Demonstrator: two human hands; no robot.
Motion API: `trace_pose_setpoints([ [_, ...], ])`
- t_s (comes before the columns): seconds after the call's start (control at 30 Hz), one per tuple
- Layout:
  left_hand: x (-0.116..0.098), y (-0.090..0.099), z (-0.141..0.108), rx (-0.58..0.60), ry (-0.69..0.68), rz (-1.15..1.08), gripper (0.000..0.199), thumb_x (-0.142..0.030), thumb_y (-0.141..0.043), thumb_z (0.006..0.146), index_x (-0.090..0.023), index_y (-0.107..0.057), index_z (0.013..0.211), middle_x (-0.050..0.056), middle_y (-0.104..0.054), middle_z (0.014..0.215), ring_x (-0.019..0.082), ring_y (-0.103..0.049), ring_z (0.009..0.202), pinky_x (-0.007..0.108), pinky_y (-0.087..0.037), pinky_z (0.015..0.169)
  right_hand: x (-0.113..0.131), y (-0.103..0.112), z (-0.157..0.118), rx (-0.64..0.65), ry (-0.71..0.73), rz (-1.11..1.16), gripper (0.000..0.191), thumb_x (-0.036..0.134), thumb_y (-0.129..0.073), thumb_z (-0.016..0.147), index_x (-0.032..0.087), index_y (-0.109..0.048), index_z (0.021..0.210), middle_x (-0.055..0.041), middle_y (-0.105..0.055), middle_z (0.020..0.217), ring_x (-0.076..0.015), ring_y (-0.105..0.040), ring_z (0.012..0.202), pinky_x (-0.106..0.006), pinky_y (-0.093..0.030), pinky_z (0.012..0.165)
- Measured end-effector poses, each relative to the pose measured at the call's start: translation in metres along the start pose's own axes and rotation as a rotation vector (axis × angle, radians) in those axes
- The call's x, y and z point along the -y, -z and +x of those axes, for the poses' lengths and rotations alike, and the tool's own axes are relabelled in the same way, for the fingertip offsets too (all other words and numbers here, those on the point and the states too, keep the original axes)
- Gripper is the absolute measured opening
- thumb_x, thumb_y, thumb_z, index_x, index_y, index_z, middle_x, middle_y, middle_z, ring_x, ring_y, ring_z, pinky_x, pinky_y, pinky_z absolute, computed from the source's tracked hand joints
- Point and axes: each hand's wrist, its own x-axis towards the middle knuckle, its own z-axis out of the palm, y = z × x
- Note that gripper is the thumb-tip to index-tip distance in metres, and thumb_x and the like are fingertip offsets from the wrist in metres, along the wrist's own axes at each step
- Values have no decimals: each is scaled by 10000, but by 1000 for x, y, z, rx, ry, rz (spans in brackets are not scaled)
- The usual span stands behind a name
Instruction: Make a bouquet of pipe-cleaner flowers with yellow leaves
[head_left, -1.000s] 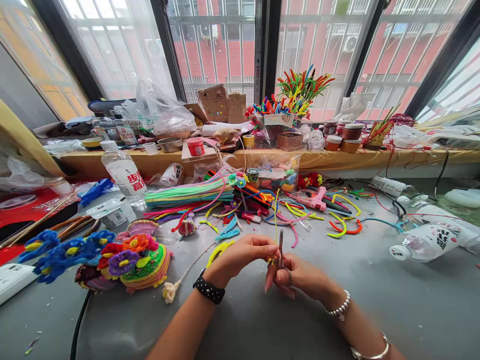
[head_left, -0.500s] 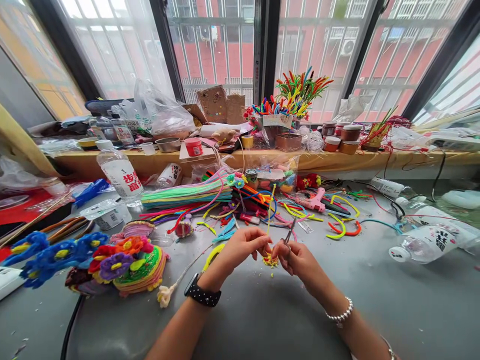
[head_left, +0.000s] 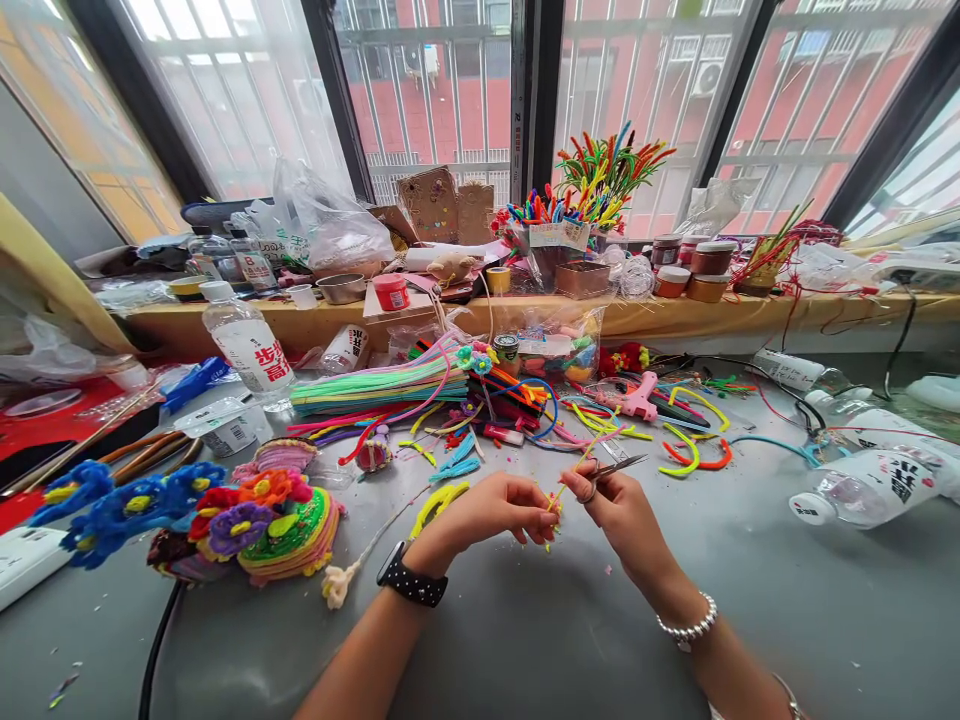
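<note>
My left hand (head_left: 504, 512), with a dark dotted watch strap at the wrist, is closed in a pinch on a thin yellow pipe cleaner (head_left: 564, 482) near its lower end. Small scissors (head_left: 624, 464) sit in my right hand (head_left: 624, 515), their blades pointing right. The thumb and fingertips of that same hand touch the upper part of the pipe cleaner, which slants up to the right. Yellow and reddish trimmings (head_left: 548, 546) lie on the grey table below, partly hidden by my left fingers.
A pastel pipe-cleaner bundle (head_left: 375, 393) lies ahead, with a pink glue gun (head_left: 639, 397) to its right. Fuzzy flowers (head_left: 240, 525) and a cream flower stem (head_left: 339, 584) are at left. Plastic bottles (head_left: 862, 490) lie at right; one bottle (head_left: 247, 345) stands at left.
My right hand has moved slightly right, and the scissors have swung from pointing up to pointing right. The pipe cleaner now leans right instead of standing nearly upright.
</note>
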Motion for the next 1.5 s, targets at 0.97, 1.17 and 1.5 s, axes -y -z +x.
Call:
trace_pose_setpoints([
  [0.97, -4, 6, 1, -185, -113, -252, 318, -282, -702, 570, -156, -467, 742, -35, -567, 568, 64, -481, 516, 201, -327, 518, -4, -8, -6, 591, 34, -91, 704, 752, -183, 674, 150, -549, 681, 0, -425, 611, -102, -372, 538, -222, -313, 497],
  [1.17, -6, 4, 1, -170, -132, -295, 350, -238, -709, 573, -167, -402, 726, -50, -557, 567, 46, -466, 506, 190, -331, 517, -1, -9, -8, 651, 60, -161, 707, 754, -146, 674, 157, -521, 613, -4, -436, 577, -103, -350, 511, -225, -295, 470],
  [1.5, -4, 3, 0, -77, -133, -300, 327, -195, -694, 601, -171, -391, 723, -50, -563, 585, 62, -508, 544, 185, -343, 511, -5, -8, -5, 628, 93, -182, 697, 740, -193, 692, 137, -505, 535, -9, -472, 542, -105, -405, 533, -231, -318, 526],
])
